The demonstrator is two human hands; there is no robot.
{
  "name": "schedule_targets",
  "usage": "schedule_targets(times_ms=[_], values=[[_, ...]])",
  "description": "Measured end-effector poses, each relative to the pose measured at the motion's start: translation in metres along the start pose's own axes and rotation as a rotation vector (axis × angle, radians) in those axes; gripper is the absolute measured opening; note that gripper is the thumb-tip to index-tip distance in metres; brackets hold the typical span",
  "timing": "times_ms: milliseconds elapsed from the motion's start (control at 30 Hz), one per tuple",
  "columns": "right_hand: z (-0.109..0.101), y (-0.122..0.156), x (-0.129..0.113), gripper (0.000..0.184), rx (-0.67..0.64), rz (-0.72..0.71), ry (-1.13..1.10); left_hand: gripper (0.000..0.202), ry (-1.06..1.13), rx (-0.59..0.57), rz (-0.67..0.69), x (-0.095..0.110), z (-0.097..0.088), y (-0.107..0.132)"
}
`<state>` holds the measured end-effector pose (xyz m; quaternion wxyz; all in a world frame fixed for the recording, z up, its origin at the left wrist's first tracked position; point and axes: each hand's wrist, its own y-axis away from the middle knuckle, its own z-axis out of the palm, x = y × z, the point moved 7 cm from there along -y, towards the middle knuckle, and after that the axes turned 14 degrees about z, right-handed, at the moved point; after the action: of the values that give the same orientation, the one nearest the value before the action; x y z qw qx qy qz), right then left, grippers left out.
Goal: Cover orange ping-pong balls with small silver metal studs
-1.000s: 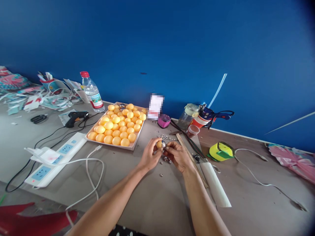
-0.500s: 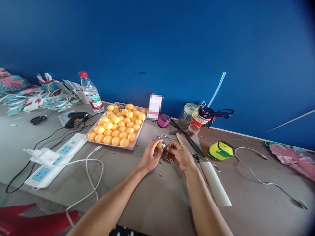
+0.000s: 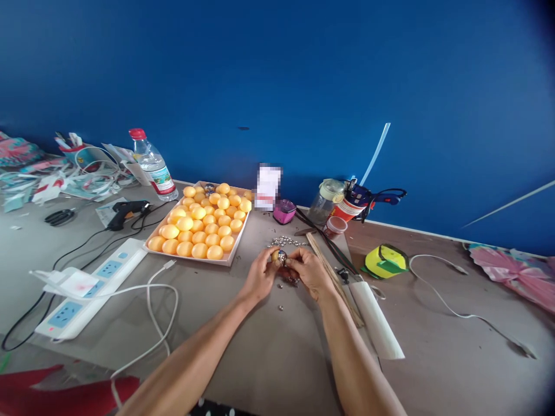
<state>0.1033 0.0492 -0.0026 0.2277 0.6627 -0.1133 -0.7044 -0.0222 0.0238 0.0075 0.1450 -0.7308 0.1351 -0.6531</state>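
My left hand (image 3: 259, 276) is closed around a small orange ball (image 3: 281, 257) that looks like a ping-pong ball, partly covered with shiny silver pieces. The fingertips of my right hand (image 3: 307, 270) are pinched together against the ball's silver side. Whether they hold a loose silver piece is too small to tell. Behind the hands lies a scatter of silver beads (image 3: 288, 241), and a smaller cluster shows just below the fingers. Left of the hands, a shallow box (image 3: 229, 261) holds many plain orange balls (image 3: 198, 237).
A power strip (image 3: 102, 283) with a white cable (image 3: 177, 300) lies at left, near a black glue gun (image 3: 125, 214) and a water bottle (image 3: 156, 170). Wooden sticks (image 3: 333, 277) and a white strip (image 3: 377, 320) lie right of my hands. Behind stand a jar (image 3: 327, 199) and a purple container (image 3: 284, 212).
The view has shifted slightly. The ball seems turned in my fingers, with more of its silver side facing me. Both hands stay close together on it.
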Motion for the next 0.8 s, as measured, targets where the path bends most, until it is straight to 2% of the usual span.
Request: schedule_targets(times_ms=[100,200,333,400,567,800], values=[[0.000,-0.001,0.000,0.021,0.031,-0.047,0.026,0.037,0.057,0.018,-0.030,-0.003,0.000,-0.001],[0.000,-0.002,0.000,0.019,0.046,-0.079,-0.016,0.039,0.274,0.034,-0.117,-0.009,0.003,-0.002],[0.010,0.000,0.001,0.023,-0.114,-0.025,-0.218,0.042,0.620,0.067,-0.225,-0.016,0.009,-0.002],[0.013,0.002,-0.001,0.026,-0.161,-0.003,-0.308,0.041,0.691,0.101,-0.226,-0.015,0.009,-0.003],[0.009,0.003,-0.004,0.027,-0.173,0.000,-0.439,0.039,0.863,0.196,-0.297,-0.012,0.006,-0.003],[0.008,0.002,-0.003,0.026,-0.170,-0.009,-0.458,0.033,0.960,0.242,-0.381,-0.009,0.004,-0.003]])
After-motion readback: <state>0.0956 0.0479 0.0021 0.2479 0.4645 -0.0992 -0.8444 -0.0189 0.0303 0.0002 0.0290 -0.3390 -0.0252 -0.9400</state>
